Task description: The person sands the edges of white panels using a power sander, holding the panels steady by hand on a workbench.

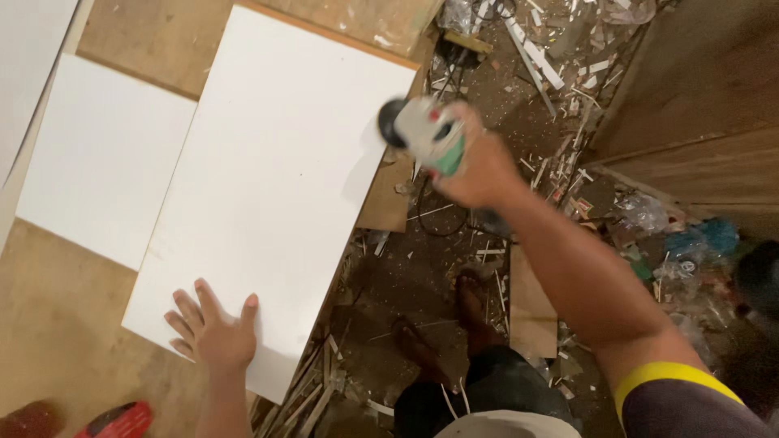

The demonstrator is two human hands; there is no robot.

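- Right forearm, with a yellow-edged dark sleeve, reaches up from the lower right corner; right hand (pixel 480 166) is wrapped tight around a power tool (pixel 426 134) with a white and green body and a black round end, held in the air just off the right edge of the large white panel (pixel 276 186). Tool is motion-blurred; its make-up is hard to tell.
- Left hand (pixel 216 328), fingers spread wide and flat, presses on the near end of the large white panel; it grips nothing.
- White panels, two fully seen: the large one lying lengthwise on a plywood bench (pixel 57 332), and a smaller white panel (pixel 101 158) just beside it on the left. A third white surface is cut off at the upper left corner.
- Red object (pixel 118 420), one, at the bottom edge, mostly cut off.
- Feet, two, on the floor below the tool, dim and partly hidden by dark shorts.
- Floor (pixel 422 268): littered with wood offcuts, splinters and plastic scraps, too many to count; a dark cable loop lies under the tool.
- Wooden boards (pixel 690 105) lean at the upper right.
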